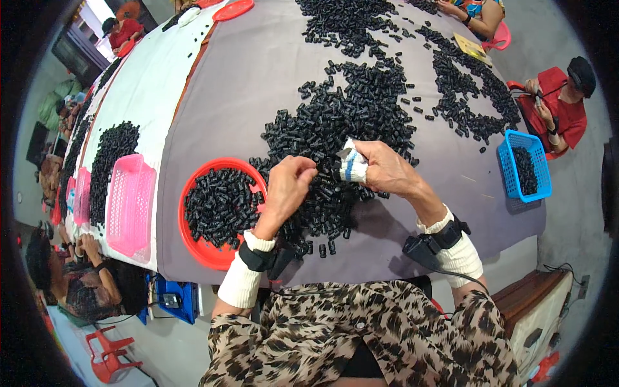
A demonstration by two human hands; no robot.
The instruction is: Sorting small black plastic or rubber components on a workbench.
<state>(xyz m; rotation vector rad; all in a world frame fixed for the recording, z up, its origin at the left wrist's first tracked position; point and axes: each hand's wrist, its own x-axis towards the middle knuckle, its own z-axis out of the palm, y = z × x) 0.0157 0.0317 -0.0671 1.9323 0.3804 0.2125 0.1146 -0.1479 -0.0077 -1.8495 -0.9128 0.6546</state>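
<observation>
In the head view, clasped a white, blue-striped cloth [354, 166] in the right grip [392, 170]; pinched the left grip [288, 188] together, could not tell on what; seemingly called for steadying the cloth above black pieces [345, 122] heaped mid-frame

Left hand [287, 187] in pinch near right hand [392, 169]

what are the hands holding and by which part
The right hand holds a white, blue-striped cloth by its right side; whether it grips anything else, or the left hand pinches anything, cannot be told.
</observation>
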